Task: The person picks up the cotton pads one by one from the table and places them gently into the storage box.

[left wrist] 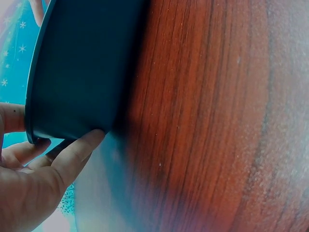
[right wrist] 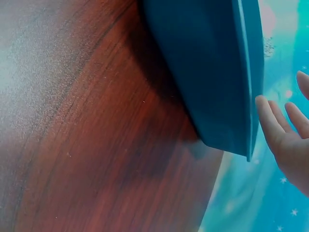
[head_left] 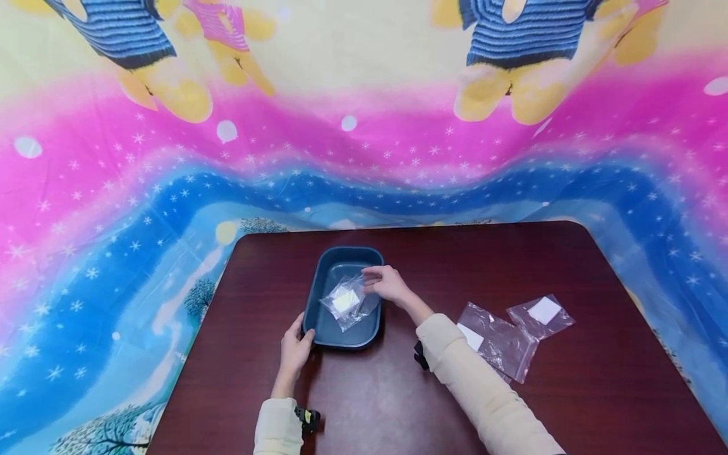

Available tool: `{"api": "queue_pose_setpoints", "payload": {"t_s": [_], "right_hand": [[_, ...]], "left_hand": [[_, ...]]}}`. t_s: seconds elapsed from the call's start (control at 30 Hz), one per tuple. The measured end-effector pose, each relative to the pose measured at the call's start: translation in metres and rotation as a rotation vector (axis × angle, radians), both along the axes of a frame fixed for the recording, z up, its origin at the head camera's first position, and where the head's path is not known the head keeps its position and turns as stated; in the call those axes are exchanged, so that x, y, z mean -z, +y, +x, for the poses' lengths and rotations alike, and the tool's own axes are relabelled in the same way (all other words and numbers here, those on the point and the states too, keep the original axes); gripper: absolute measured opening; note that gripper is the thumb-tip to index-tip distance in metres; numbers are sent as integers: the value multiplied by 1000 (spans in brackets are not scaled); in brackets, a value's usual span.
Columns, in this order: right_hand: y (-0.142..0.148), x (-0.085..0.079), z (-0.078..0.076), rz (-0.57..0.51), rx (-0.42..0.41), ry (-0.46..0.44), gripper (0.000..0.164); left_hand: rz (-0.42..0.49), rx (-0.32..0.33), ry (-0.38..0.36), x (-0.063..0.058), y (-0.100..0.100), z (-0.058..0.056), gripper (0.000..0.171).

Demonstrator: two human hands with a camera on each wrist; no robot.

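Observation:
A dark blue-grey rectangular plastic tub stands on the table. My left hand grips its near left corner, thumb at the rim and fingers against the outer wall, as the left wrist view also shows. Inside the tub lies a clear plastic bag with a pale card-like piece in it. Over the tub's right rim, my right hand has its fingertips beside the bag's upper edge. In the right wrist view the fingers of that hand are loosely extended, thumb apart. The bag is out of sight there.
Right of the tub, partly behind my right sleeve, lies a larger clear bag with a white piece. A smaller clear bag with a white square touches it. The brown wooden table ends at a patterned cloth backdrop.

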State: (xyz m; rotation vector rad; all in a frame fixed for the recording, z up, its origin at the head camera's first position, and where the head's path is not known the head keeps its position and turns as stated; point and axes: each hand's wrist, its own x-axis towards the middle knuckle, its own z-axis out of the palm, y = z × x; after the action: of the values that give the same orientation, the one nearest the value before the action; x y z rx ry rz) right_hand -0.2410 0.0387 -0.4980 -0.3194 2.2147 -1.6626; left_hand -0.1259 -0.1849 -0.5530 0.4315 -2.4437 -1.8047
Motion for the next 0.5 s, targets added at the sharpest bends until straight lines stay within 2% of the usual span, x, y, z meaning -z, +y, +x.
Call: {"api": "queue_pose_setpoints", "payload": {"t_s": [0.3,0.5], "right_hand": [[12,-10,3,-53,25,-26,37],[16,-18,6,-90,-4,-63,36]], "left_hand": [[-39,2,6,0,1,0,50],[-21,12,-5,-2,0,2,50]]}}
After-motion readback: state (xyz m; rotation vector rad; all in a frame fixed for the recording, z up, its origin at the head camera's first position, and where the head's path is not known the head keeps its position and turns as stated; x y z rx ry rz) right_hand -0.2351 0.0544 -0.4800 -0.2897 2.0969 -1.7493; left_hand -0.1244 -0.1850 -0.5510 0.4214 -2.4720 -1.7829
